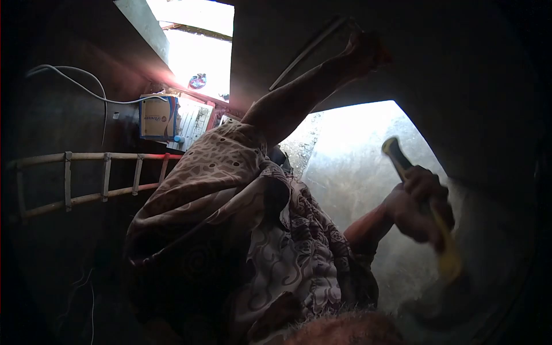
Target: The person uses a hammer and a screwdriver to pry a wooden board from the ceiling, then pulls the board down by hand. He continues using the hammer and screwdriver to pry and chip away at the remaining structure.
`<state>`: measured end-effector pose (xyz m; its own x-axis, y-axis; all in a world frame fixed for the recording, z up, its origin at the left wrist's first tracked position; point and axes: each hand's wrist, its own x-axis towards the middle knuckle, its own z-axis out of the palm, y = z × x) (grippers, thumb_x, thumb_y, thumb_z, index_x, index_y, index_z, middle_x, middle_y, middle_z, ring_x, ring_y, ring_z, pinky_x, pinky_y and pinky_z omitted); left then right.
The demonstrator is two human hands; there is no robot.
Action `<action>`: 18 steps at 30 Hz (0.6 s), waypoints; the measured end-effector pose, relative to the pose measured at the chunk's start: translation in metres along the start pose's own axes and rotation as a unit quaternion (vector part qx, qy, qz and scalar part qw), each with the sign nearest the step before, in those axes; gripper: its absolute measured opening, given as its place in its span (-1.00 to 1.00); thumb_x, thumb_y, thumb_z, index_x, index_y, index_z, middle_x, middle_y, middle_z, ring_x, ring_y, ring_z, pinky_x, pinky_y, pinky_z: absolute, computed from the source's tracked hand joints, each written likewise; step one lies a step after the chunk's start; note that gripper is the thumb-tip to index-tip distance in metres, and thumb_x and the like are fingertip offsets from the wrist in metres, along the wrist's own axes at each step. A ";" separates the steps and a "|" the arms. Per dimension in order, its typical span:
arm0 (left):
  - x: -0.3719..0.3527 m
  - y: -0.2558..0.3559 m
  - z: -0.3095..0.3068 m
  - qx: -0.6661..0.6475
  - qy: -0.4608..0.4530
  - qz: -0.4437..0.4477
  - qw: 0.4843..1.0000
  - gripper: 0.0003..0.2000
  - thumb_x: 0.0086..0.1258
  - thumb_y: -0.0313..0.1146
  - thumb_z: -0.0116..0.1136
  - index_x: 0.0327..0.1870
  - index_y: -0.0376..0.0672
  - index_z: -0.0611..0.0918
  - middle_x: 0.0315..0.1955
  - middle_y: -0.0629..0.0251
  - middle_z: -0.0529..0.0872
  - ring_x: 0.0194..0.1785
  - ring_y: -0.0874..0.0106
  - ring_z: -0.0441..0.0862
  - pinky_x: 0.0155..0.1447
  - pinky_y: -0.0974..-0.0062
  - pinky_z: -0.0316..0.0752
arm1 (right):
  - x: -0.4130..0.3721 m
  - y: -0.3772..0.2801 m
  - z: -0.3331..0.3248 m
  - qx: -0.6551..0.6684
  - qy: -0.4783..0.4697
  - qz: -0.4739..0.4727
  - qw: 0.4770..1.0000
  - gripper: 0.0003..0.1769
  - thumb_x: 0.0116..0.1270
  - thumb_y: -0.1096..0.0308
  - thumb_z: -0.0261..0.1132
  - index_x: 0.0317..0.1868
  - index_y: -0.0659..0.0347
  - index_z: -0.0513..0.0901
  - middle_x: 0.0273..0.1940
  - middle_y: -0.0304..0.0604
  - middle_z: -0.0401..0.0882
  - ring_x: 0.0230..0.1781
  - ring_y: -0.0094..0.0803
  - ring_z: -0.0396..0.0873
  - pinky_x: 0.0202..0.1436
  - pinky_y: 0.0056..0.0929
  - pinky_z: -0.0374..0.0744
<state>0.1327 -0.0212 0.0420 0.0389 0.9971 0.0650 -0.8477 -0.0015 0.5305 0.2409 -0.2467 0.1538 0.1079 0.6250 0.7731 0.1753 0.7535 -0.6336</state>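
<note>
My right hand [422, 204] is wrapped round a hammer [450, 261] with a yellow handle and dark grip end. The hammer slants down to the right, and its far end is smeared by motion and lost in shadow. My left arm stretches up and across, with my left hand [367, 52] raised near the dark surface at the top. Its fingers look curled, and I cannot tell what is in them. Close beside that hand runs a thin, pale, straight strip [307, 54]. A patterned shirt [213, 178] fills the middle of the view.
At the left a bamboo ladder [106, 175] stretches across the dark wall. A cardboard box [158, 118] sits below a bright opening [201, 52], with a white cable [98, 86] looping toward it. Behind my right hand is a pale, lit grey surface [356, 149].
</note>
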 end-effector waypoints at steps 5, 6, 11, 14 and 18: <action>-0.014 0.004 0.009 -0.025 0.002 -0.007 1.000 -0.79 0.31 -0.26 -0.09 -0.55 -0.06 0.44 -0.80 0.33 0.29 -0.77 0.48 0.28 -0.74 0.58 0.11 | -0.052 0.109 -0.029 -0.660 -0.248 -0.331 0.627 -0.83 0.22 0.30 0.08 -0.40 0.24 0.44 -0.56 -0.14 0.48 -0.62 -0.31 0.46 -0.59 -0.46 0.43; -0.003 -0.006 0.000 -0.007 0.014 0.010 1.000 -0.77 0.31 -0.25 -0.10 -0.55 -0.08 0.45 -0.82 0.32 0.29 -0.78 0.48 0.28 -0.73 0.58 0.11 | -0.048 0.101 -0.018 -0.563 -0.249 -0.056 0.786 -0.87 0.19 0.33 0.08 -0.38 0.23 0.44 -0.53 -0.15 0.48 -0.60 -0.31 0.47 -0.59 -0.44 0.44; -0.005 0.004 0.004 0.019 0.025 -0.021 0.999 -0.73 0.29 -0.25 -0.10 -0.61 -0.15 0.45 -0.81 0.29 0.33 -0.76 0.46 0.30 -0.74 0.54 0.13 | -0.018 0.035 -0.012 -0.491 -0.026 0.083 0.867 -0.75 0.11 0.24 0.20 -0.53 0.22 0.38 -0.63 -0.19 0.41 -0.65 -0.36 0.44 -0.44 -0.29 0.50; -0.008 0.005 0.008 0.035 -0.003 -0.018 0.999 -0.69 0.27 -0.27 -0.08 -0.70 -0.15 0.43 -0.80 0.28 0.36 -0.77 0.46 0.30 -0.75 0.51 0.14 | -0.010 0.035 -0.002 0.094 0.019 -0.042 0.994 -0.48 0.24 -0.11 -0.08 -0.52 0.25 0.31 -0.71 -0.14 0.29 -0.76 -0.41 0.30 -0.64 -0.48 0.40; -0.008 0.000 0.009 -0.010 0.030 -0.033 0.999 -0.65 0.27 -0.28 -0.08 -0.77 -0.14 0.40 -0.82 0.27 0.37 -0.79 0.44 0.30 -0.76 0.50 0.15 | -0.029 0.083 -0.002 -0.455 -0.232 -0.031 0.859 -0.83 0.07 0.34 0.21 -0.45 0.21 0.39 -0.53 -0.21 0.41 -0.55 -0.34 0.49 -0.58 -0.43 0.42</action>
<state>0.1374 -0.0302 0.0489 0.0633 0.9978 -0.0208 -0.8543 0.0649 0.5157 0.2544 -0.2032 0.0790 -0.2935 0.7623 0.5768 0.8822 0.4484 -0.1436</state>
